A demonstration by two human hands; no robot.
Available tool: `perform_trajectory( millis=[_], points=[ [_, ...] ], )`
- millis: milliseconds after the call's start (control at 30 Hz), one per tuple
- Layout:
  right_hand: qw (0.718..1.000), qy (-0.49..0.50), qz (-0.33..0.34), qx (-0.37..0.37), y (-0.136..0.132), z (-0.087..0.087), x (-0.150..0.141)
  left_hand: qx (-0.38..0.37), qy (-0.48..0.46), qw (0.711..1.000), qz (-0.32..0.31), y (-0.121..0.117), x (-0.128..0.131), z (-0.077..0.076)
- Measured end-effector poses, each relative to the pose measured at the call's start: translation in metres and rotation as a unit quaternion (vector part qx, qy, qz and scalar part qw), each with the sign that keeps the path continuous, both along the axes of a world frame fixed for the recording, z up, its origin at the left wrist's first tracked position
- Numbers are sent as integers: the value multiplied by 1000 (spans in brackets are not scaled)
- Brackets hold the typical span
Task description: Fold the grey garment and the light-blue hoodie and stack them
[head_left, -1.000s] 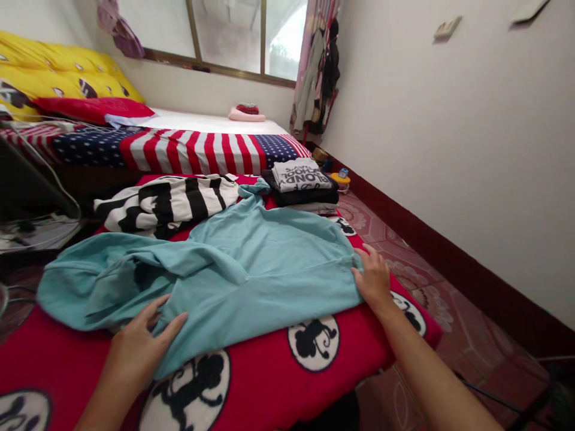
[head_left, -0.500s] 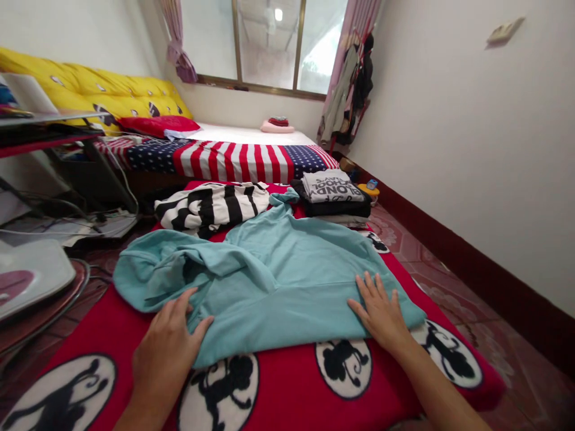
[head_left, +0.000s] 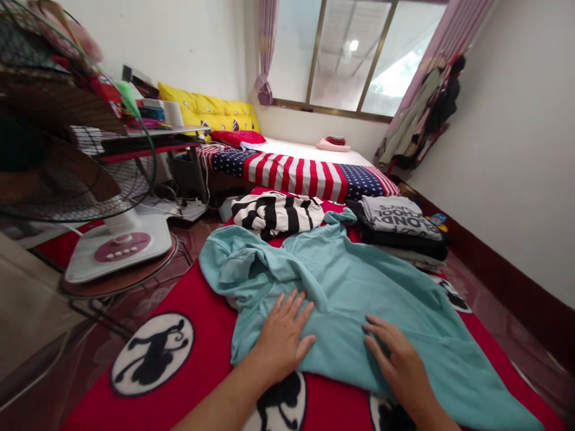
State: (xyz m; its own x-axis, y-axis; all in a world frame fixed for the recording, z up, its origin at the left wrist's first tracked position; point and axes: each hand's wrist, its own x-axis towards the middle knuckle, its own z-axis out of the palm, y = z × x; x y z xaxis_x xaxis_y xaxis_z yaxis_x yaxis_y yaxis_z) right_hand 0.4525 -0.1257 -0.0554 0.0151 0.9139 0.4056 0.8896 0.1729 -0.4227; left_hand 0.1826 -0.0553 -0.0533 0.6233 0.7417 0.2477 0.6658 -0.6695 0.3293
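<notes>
A light teal hooded sweatshirt (head_left: 359,287) lies spread over a red blanket (head_left: 188,323) printed with monkey figures in white ovals. Its hood (head_left: 229,257) points to the left, and one sleeve (head_left: 339,221) reaches away from me. My left hand (head_left: 287,335) rests flat on the cloth just below the hood, fingers spread. Close to the garment's middle, my right hand (head_left: 395,359) touches the fabric with its fingers apart and slightly bent. Neither hand grips anything.
A black-and-white striped garment (head_left: 278,215) lies beyond the sweatshirt. Folded clothes (head_left: 399,224) are stacked at the far right. On the left, a fan (head_left: 121,245) stands on a round stool (head_left: 130,272). A bed (head_left: 296,173) is under the window.
The view has turned left, bringing the fan into sight. My left hand has moved from the sweatshirt's lower left edge onto its top; my right hand has shifted inward along the cloth.
</notes>
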Motion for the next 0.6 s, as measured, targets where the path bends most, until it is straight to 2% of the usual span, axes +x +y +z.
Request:
perform_trajectory(
  millis=[67, 133, 233, 433, 500, 600],
  points=[
    [998, 49, 37, 23, 17, 17, -25, -4, -16, 1000, 4, -2, 0, -1],
    [991, 80, 106, 30, 40, 34, -60, -5, -32, 999, 5, -3, 0, -2],
    [979, 77, 190, 11, 82, 53, -118, -1, -61, 998, 4, -3, 1, -7],
    [972, 2, 231, -28, 162, 86, -203, -34, -72, 997, 14, 0, 3, -10],
    [969, -38, 242, -40, 178, 94, -224, -33, -83, 996, 5, 1, 2, -8],
    [946, -173, 265, -73, 187, 97, -249, -21, -127, 992, -2, -1, 1, -5]
  ],
)
